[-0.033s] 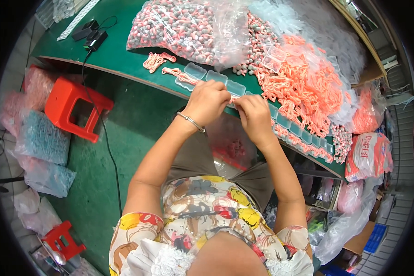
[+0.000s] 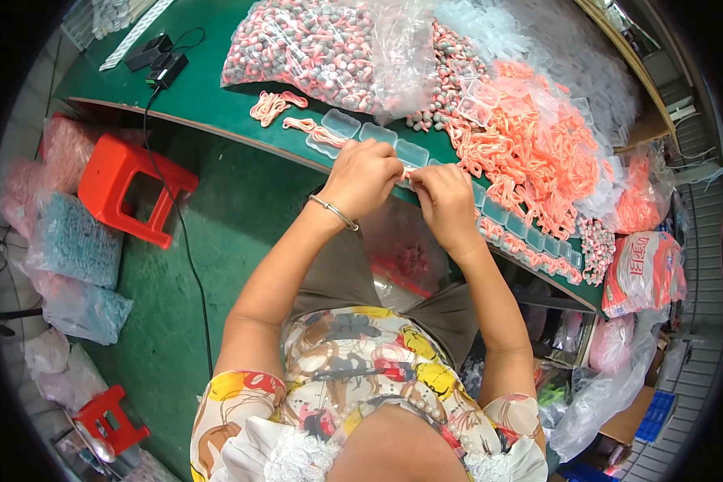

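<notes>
My left hand (image 2: pixel 364 178) and my right hand (image 2: pixel 444 197) are close together at the table's near edge, fingers pinched. Between their fingertips shows a short piece of pink cord (image 2: pixel 407 173); the fingers hide most of it. Just behind the hands stands a row of small clear plastic boxes with open lids (image 2: pixel 412 153). Left of my left hand, a looped pink cord bundle (image 2: pixel 301 124) lies partly over one box. Another looped bundle (image 2: pixel 271 108) rests farther left. Beyond my right hand, a line of boxes with pink cord inside (image 2: pixel 530 248) follows the edge.
A big heap of pink cords (image 2: pixel 530 153) covers the right of the green table (image 2: pixel 205 100). Behind the boxes lies a clear bag of pink and grey small pieces (image 2: pixel 305 56). Clear plastic boxes (image 2: pixel 570 56) pile up at far right. A red stool (image 2: pixel 128 189) stands left on the floor.
</notes>
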Available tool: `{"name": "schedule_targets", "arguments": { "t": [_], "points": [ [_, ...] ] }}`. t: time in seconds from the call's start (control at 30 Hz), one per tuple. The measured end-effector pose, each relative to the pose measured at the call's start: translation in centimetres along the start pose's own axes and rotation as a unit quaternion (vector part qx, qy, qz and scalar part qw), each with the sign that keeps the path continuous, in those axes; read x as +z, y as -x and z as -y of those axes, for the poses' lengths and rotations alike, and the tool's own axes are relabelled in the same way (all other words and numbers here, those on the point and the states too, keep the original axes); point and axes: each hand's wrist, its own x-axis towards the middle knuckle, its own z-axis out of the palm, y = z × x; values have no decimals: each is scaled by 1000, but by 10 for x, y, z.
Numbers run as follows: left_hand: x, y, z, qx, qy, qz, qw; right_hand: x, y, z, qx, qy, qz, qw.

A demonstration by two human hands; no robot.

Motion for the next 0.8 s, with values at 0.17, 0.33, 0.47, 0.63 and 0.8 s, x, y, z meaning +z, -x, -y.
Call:
{"name": "schedule_targets", "arguments": {
  "t": [0.17,0.33,0.47,0.63,0.8],
  "points": [
    [-4,-3,-2,-10,-8,4,1000,2,-1,4,23,35,-19,999],
    [-2,-3,-2,-1,-13,4,1000,3,2,0,40,63,-16,997],
    [-5,-13,-2,-10,-23,9,1000,-4,2,-1,41,72,-8,997],
    [17,-51,4,-70,-58,-27,996,-20,10,-3,72,47,-34,996],
    [45,-81,0,-133,-240,23,961,-43,32,-6,77,36,-30,996]
  ]
}}
